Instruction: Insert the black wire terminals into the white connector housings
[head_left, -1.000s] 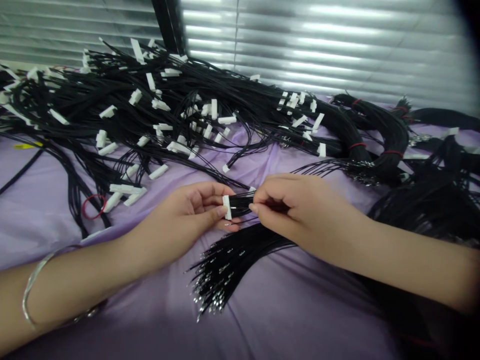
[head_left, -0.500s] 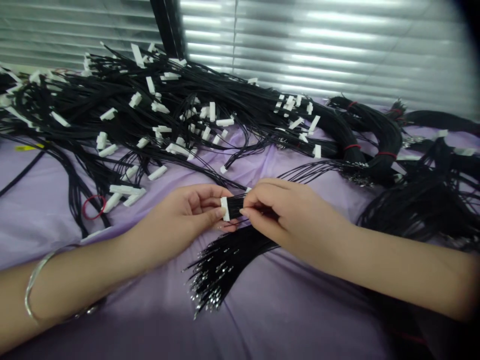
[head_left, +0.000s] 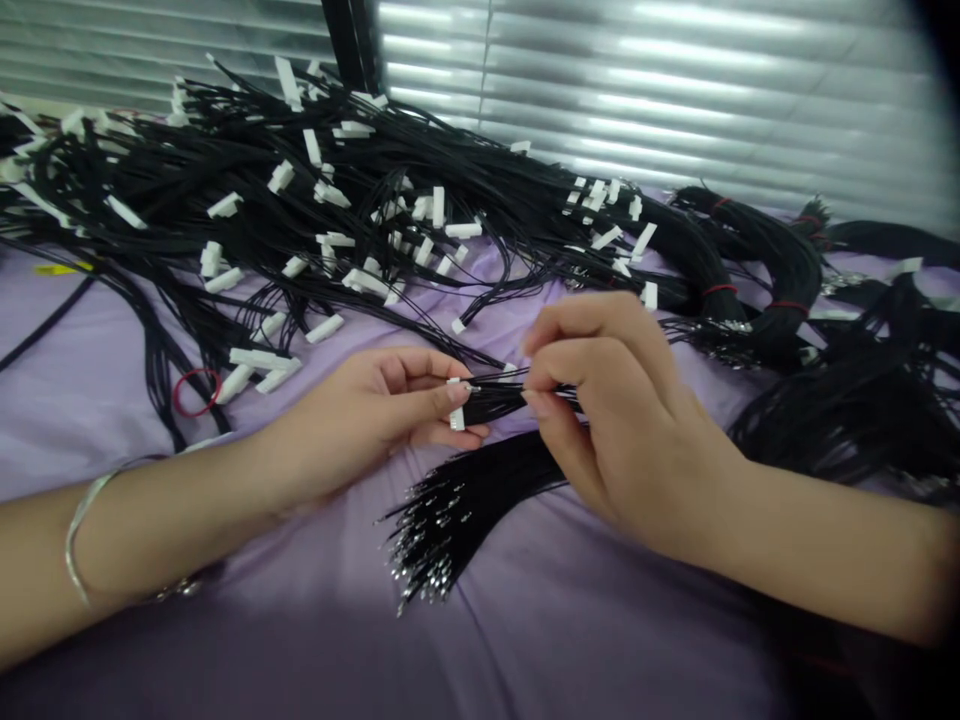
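Note:
My left hand (head_left: 405,400) pinches a white connector housing (head_left: 457,415) between thumb and fingers. Several black wires (head_left: 491,400) run from the housing toward the right. A small metal terminal (head_left: 472,388) shows at the left thumb's tip. My right hand (head_left: 607,420) is closed in a pinch on a thin black wire, with its other fingers curled above; how many wires it grips I cannot tell. Below both hands lies a thick bundle of loose black wires (head_left: 510,475), its metal-tipped ends (head_left: 427,545) fanned out to the left.
A large heap of black wires (head_left: 247,190) with white connectors spreads along the back. Wire bundles tied with red bands (head_left: 791,270) lie at the right. A red ring (head_left: 196,392) rests at the left on the purple cloth (head_left: 562,620). Window blinds (head_left: 675,90) stand behind.
My right hand has moved right and up, away from the connector. In my left hand the connector is turned somewhat, and the thumb lies farther over it. The view has shifted slightly.

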